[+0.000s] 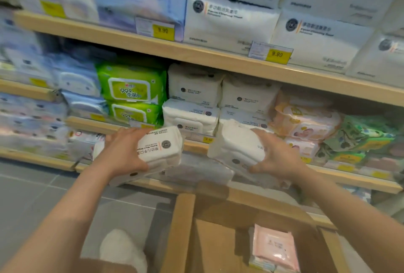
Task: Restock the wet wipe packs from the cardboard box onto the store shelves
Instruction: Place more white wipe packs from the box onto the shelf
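The left hand (122,152) has its fingers curled round a white wet wipe pack (160,149); the right hand (276,154) grips a second white pack (237,144), both held in front of the wooden shelves (196,53). Below, the open cardboard box (218,240) holds pink packs (273,248). Grey floor tiles (32,196) lie to the left. Shelf goods at far left are blurred.

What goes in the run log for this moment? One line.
left hand: holds white wipe packs | right hand: holds white packs | cardboard box: pink pack left
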The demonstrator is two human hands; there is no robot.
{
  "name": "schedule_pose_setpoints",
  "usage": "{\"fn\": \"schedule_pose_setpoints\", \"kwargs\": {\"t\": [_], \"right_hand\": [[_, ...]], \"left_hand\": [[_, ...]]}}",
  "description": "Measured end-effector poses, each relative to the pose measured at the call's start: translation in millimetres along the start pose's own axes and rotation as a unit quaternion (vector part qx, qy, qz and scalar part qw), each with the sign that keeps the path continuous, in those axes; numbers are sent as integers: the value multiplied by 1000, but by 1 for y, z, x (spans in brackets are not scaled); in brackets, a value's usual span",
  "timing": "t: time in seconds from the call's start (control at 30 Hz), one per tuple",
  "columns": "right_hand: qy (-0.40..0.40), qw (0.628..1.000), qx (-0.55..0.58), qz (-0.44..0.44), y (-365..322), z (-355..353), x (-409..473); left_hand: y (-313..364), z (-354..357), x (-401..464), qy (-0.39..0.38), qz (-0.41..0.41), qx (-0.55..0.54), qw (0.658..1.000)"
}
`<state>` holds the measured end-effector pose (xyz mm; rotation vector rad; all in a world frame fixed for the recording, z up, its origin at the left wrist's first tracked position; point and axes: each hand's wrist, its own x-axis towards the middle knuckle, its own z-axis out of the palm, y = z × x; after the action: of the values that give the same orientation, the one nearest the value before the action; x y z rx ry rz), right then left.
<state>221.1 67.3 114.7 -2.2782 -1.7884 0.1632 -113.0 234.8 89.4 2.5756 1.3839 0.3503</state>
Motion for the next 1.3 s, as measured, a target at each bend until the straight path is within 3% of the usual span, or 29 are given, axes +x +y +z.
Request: {"fn": "schedule_pose_setpoints", "kwargs": {"t": [0.23, 0.43, 0.63, 0.73, 0.83, 0.9, 1.0, 1.07, 1.2, 1.3], "right_hand": [[16, 992, -69, -106, -75, -40, 122], [-48, 990, -58, -117, -109, -18, 193], [-38, 986, -99, -128, -106, -12, 196], [8, 987, -92, -132, -112, -11, 178], [61, 974, -83, -203, -108, -3, 145], [7, 973, -38, -228, -99, 5, 117], [-175, 968, 30, -179, -87, 18, 71], [-218, 967, 57, -122, -78, 30, 49], [-110, 982, 154, -20, -59, 42, 23], [-81, 971, 223, 21, -37, 34, 5]], "left_hand": [[-23, -3, 1, 6, -26, -24, 999], [-28, -6, 12, 32, -29, -33, 999], [-20, -4, 18, 25, -19, -31, 999], [-9, 0, 16, 2, -9, -25, 1000], [6, 6, 17, -23, 15, -8, 1000], [19, 10, 19, -43, 32, 3, 999], [43, 18, 23, -73, 58, 4, 996], [64, 25, 25, -84, 83, -7, 993], [103, 40, 25, -111, 127, -19, 986], [128, 44, 25, -115, 154, -41, 981]]}}
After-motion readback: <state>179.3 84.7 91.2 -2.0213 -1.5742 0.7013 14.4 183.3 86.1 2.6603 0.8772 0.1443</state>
